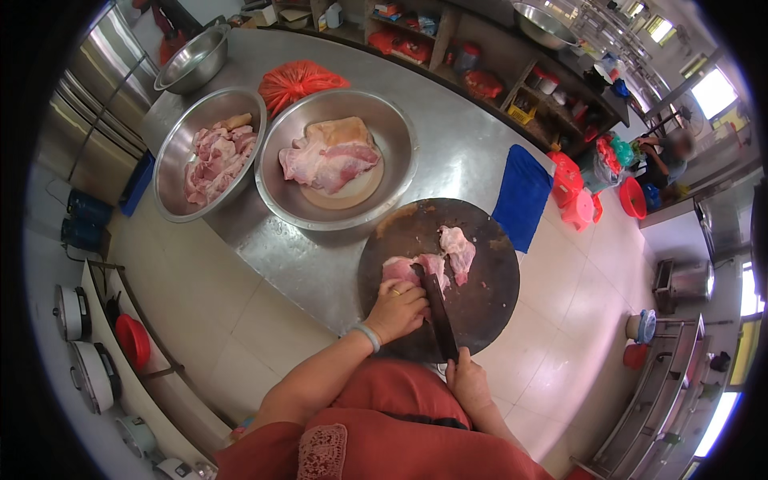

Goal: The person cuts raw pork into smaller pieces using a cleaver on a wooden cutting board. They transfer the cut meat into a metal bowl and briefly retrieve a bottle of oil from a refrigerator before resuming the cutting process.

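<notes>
A round, dark chopping board (492, 300) lies at the near edge of the steel table. My left hand (399, 309), with a ring and a bracelet, presses on a piece of raw meat (399, 269) on the board. My right hand (468, 381) grips the handle of a dark-bladed cleaver (441, 321), whose blade rests at the meat just right of my left fingers. A separate piece of raw meat (459, 252) lies further back on the board. Behind the board, a steel basin (408, 138) holds a large slab of meat with skin (333, 156).
Left of that basin stands another steel basin (162, 174) with cut meat, an empty bowl (192, 63) behind it. A red plastic bag (297, 84) and a blue cloth (523, 198) lie on the steel table (456, 144). A person (672, 156) sits far right.
</notes>
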Available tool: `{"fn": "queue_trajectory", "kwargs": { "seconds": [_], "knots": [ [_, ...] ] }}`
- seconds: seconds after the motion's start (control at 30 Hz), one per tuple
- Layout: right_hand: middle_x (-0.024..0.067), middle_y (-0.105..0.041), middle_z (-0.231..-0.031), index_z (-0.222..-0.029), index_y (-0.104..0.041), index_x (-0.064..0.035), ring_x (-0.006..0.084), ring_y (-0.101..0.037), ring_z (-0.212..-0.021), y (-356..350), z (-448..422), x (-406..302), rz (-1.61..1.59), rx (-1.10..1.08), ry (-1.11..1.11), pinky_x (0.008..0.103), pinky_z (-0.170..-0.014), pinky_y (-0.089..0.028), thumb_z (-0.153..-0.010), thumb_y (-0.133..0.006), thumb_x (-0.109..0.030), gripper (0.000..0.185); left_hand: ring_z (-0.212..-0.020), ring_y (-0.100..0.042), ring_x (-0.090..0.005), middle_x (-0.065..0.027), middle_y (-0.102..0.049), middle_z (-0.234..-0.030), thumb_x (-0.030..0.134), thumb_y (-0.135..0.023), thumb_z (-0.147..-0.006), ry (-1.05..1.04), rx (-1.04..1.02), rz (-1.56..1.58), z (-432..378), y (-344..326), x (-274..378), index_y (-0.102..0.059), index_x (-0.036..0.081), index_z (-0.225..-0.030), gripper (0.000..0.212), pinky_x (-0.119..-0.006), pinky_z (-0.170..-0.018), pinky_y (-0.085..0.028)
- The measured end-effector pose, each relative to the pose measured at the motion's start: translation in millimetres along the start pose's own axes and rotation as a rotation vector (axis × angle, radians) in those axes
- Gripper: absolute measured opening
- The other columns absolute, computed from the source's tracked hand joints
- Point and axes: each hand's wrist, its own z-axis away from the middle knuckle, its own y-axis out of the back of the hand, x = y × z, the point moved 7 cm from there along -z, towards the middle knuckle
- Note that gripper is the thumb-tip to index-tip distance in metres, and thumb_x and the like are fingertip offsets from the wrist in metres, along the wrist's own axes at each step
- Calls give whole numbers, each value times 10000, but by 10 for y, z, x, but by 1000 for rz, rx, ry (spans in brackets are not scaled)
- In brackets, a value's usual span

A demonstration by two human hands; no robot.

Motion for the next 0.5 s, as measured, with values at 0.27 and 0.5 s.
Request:
{"fn": "queue_trajectory", "kwargs": {
  "seconds": [0.27,0.5],
  "knots": [
    [290,-670,-767,-1174,-439,0,503,-669,-739,6,-904,-398,-57,65,-2,591,-663,-538,-967,-577,-199,319,-1121,-574,-184,31,-634,-1016,233,-729,-712,-18,-86,-15,32,-214,5,-712,210,-891,181,-441,-1059,-328],
    [281,-664,-745,-1158,-462,-18,506,-652,-702,9,-138,86,-57,-29,-48,595,-633,-519,-953,-606,-183,300,-1112,-586,-185,52,-668,-1010,218,-741,-705,57,-2,35,-92,78,-144,-710,200,-834,135,-458,-1052,-352]
  ]
}}
